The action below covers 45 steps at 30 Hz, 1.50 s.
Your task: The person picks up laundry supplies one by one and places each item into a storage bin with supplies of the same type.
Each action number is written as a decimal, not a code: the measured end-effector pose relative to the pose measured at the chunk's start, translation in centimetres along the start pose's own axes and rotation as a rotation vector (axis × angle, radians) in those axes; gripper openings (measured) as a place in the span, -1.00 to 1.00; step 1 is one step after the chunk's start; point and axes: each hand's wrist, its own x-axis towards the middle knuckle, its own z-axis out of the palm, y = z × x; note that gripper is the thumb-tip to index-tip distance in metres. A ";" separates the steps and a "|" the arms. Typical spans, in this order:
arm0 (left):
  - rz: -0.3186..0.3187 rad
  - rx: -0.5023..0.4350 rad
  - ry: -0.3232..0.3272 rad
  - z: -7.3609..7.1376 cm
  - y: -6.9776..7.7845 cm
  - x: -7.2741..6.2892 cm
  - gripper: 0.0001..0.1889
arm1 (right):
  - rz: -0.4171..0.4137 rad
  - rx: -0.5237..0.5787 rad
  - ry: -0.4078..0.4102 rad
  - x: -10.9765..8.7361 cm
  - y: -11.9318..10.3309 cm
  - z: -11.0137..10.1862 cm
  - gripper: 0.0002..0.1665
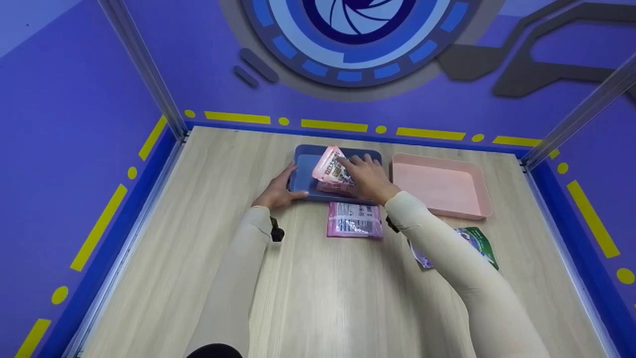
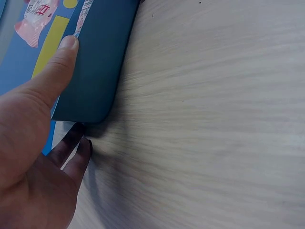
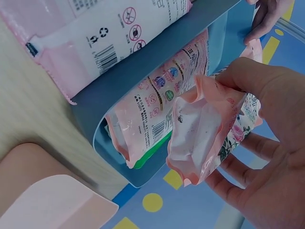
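My right hand (image 1: 370,180) pinches a pink floral pouch (image 1: 331,166) between thumb and fingers, tilted up over the blue tray (image 1: 306,164). In the right wrist view the folded end of this pouch (image 3: 195,136) faces the camera. Another pink printed packet (image 3: 155,102) lies inside the tray, and a strip of green (image 3: 151,153) shows beneath it. At the tray's near left corner is my left hand (image 1: 279,191), its thumb (image 2: 59,64) extended along the front wall and its other fingers at the left side.
Just in front of the blue tray lies a pink packet (image 1: 355,220) with a pale band across it. A pink tray (image 1: 439,185) stands to the right. My right forearm partly covers a green and purple packet (image 1: 479,243). Blue walls (image 1: 318,104) enclose the wooden table (image 1: 318,298).
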 end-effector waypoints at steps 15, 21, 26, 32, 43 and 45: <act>0.010 0.028 -0.003 0.0 -0.1 0.2 0.03 | 0.000 -0.007 -0.018 1.1 -0.5 0.1 -0.04; -0.008 0.035 -0.006 0.0 -0.3 0.3 0.05 | 0.010 0.003 -0.025 1.3 -0.6 0.2 -0.03; -0.007 0.033 -0.004 0.1 -0.2 0.3 0.04 | 0.014 -0.002 -0.034 1.6 -0.7 0.4 -0.03; -0.024 0.027 0.001 0.1 -0.1 0.2 0.04 | 0.022 -0.018 -0.053 1.9 -0.9 0.6 -0.03; -0.004 0.034 -0.006 -0.1 0.0 0.0 0.03 | -0.036 -0.021 -0.022 2.5 -1.2 1.4 -0.12; -0.001 0.036 -0.006 -0.1 0.0 0.0 0.03 | -0.036 -0.021 -0.024 2.6 -1.3 1.5 -0.13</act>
